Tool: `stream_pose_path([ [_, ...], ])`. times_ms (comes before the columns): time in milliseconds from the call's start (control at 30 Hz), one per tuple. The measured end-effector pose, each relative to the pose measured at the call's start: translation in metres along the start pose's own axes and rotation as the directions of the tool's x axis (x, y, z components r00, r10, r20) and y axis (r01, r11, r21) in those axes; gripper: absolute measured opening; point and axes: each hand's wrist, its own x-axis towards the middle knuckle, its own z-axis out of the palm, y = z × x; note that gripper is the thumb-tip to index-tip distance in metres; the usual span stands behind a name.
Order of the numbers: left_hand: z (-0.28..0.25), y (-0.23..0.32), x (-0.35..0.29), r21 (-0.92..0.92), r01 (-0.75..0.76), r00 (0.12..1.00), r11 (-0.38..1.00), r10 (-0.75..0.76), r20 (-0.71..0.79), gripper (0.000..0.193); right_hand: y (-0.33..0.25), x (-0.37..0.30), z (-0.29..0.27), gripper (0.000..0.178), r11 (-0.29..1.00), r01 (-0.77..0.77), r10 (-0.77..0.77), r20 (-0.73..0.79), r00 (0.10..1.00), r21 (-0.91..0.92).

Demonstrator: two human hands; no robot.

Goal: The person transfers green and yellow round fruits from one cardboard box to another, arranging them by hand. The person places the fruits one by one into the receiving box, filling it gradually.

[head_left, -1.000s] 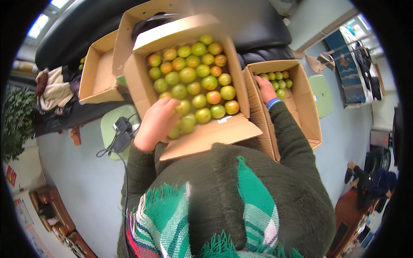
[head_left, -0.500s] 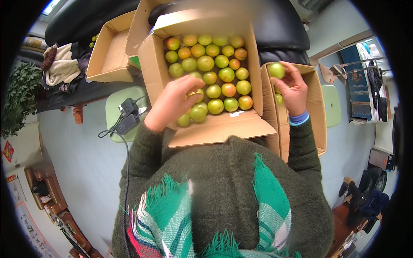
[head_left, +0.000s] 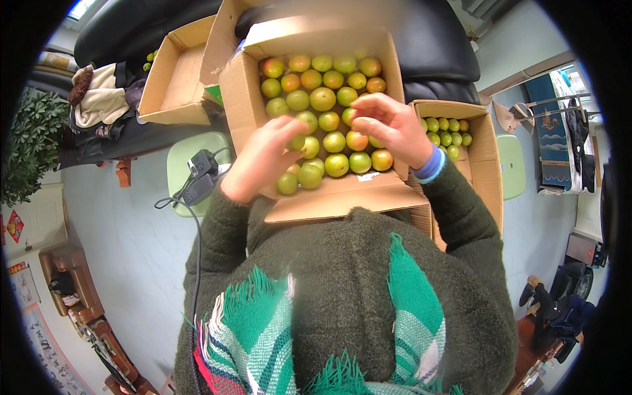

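Observation:
Rows of green and reddish tomatoes point(head_left: 322, 99) fill the open cardboard box point(head_left: 240, 99) in front of me. My left hand point(head_left: 263, 158) is over the box's left side, thumb and fingers curved around a green tomato point(head_left: 296, 143) that is partly hidden. From the right, my right hand point(head_left: 394, 128) reaches over the rows. Its thumb and fingers are apart, nothing visibly held, and the tips are beside a partly covered green tomato point(head_left: 347, 116). On the right, a second cardboard box point(head_left: 484, 151) holds smaller green tomatoes point(head_left: 446, 138) at its far end.
An opened cardboard box point(head_left: 178, 85) rests on the black sofa point(head_left: 434, 46) at the far left, next to clothes point(head_left: 102, 99). A green stool point(head_left: 174, 161) carries black power adapters point(head_left: 199, 174), with a cable running down beside my left arm. Another green stool point(head_left: 512, 168) is at right.
My right hand has left the right box, where it held a green tomato, and moved left over the middle box. That tomato is no longer in it. My left hand has stayed nearly in place.

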Motion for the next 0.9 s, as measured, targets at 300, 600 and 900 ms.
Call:
stream_pose_path([
  [300,0.025,-0.022,-0.027,0.439,-0.083,0.987,0.895,0.014,0.157,0.028,0.064,-0.079,-0.057,0.015,0.989,-0.035,0.102,-0.5,0.86,0.142],
  [600,0.032,-0.017,-0.029,0.494,-0.103,0.986,0.863,0.023,0.165,0.016,0.209,-0.149,-0.153,0.027,0.853,-0.503,0.141,-0.865,0.481,-0.141],
  [900,0.032,-0.007,-0.026,0.492,-0.103,0.988,0.864,0.033,0.148,0.018,0.28,-0.161,-0.167,0.06,0.484,-0.632,-0.026,-0.732,0.681,-0.605],
])
